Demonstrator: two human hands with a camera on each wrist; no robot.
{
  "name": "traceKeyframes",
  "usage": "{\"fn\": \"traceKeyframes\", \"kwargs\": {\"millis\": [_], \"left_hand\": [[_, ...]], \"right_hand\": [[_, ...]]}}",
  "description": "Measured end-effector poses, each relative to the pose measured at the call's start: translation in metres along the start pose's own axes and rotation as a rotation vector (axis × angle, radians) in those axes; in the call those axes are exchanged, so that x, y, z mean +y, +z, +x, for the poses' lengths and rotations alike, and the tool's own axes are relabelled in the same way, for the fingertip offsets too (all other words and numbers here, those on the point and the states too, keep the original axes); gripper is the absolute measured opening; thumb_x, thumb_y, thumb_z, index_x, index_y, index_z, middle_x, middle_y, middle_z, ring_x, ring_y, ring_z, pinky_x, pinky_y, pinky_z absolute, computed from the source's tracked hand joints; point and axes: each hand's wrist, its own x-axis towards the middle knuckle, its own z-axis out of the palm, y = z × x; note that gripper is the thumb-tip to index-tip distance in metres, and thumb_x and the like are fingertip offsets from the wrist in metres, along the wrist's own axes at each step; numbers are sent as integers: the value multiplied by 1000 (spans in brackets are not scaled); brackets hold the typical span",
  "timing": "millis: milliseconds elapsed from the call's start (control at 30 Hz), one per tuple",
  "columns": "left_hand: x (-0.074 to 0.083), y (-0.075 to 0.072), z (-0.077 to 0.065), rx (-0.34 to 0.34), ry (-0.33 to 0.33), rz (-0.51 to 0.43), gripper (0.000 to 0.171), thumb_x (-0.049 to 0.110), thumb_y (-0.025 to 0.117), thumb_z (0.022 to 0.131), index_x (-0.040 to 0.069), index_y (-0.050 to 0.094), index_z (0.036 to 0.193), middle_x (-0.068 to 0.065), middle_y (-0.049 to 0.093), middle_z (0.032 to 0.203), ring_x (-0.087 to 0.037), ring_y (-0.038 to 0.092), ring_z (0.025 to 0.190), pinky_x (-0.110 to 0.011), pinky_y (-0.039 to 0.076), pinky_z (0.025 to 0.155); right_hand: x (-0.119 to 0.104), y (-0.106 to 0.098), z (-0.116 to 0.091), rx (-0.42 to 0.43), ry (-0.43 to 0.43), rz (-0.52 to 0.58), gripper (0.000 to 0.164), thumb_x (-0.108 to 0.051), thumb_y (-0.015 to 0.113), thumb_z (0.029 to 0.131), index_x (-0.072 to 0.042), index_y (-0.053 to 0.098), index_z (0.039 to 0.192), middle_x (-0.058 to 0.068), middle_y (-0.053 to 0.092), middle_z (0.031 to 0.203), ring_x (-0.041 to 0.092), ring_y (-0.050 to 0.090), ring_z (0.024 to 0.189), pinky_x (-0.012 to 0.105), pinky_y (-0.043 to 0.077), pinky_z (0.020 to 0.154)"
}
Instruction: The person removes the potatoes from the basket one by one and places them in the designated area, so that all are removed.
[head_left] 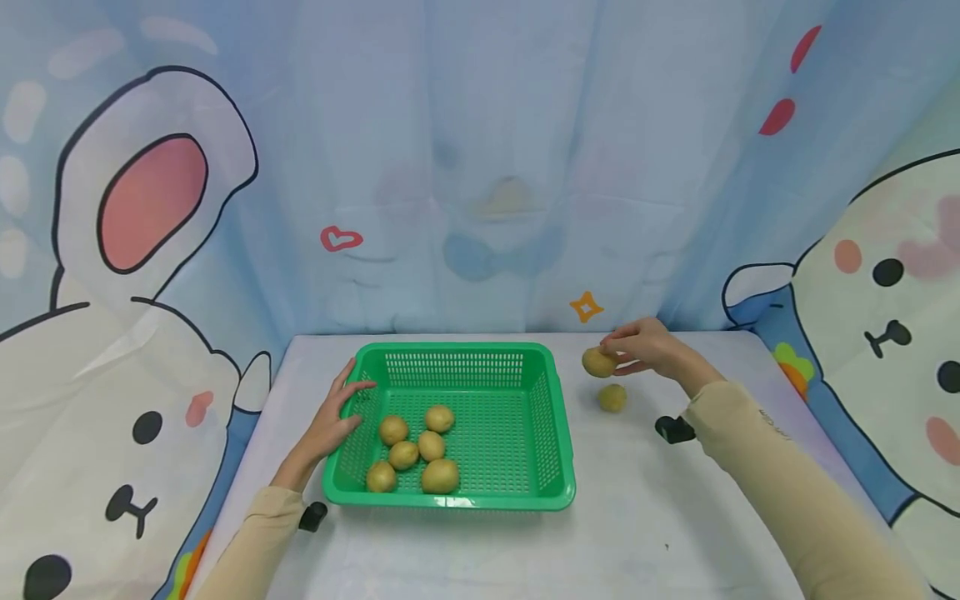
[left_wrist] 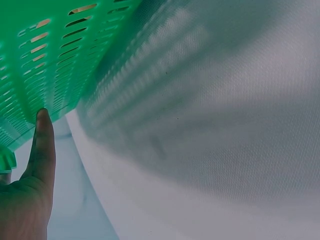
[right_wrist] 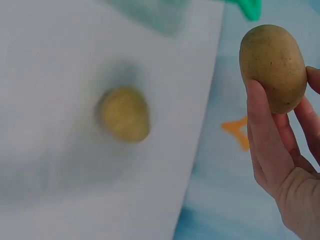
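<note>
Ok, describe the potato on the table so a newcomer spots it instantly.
Find the green basket on the table, then look to its right. The potato lies there, below the right hand in the head view. It alone rests on the table; the other potatoes are in the basket or that hand.

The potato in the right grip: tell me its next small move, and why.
I'd probably carry the held potato leftward over the green plastic basket and lower it there: the right grip holds it up off the table, six potatoes already lie inside, the basket's right half is bare, and the left grip is at its left rim.
</note>
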Motion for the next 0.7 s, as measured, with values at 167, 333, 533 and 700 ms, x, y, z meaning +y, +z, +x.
{"fn": "traceKeyframes", "kwargs": {"millis": [167, 333, 533, 700], "left_hand": [[-1, 0, 0, 1, 6, 0, 58, -11, 49, 77, -1, 56, 134, -20, 6, 163, -47, 4, 147, -69, 24, 100], [-2, -1, 0, 13, 16, 7, 58, -10, 49, 77, 0, 56, 134, -21, 7, 163, -47, 4, 147, -70, 23, 100], [-4, 0, -1, 9, 9, 9, 59, -11, 49, 78, 3, 56, 134, -20, 7, 163, -46, 3, 148, -69, 24, 100], [-2, 0, -1, 10, 22, 11, 58, -12, 49, 78, 1, 56, 134, -20, 8, 163, -47, 4, 147, -65, 26, 96]], "right_hand": [[34, -19, -3, 35, 91, 30, 43, -19, 62, 97, 13, 57, 124, 17, 64, 110, 24, 67, 93, 42, 55, 82], [67, -32, -1, 89, 156, 81, 42, -19, 62, 97, 13, 56, 123, 17, 63, 107, 22, 68, 86, 40, 56, 79], [98, -36, -1, 144, 252, 137, 43, -18, 61, 97, 13, 53, 125, 19, 61, 107, 25, 66, 84, 39, 56, 78], [114, -33, 1, 156, 306, 202, 40, -15, 63, 95, 13, 54, 123, 15, 61, 102, 23, 65, 81, 38, 56, 77]]}}
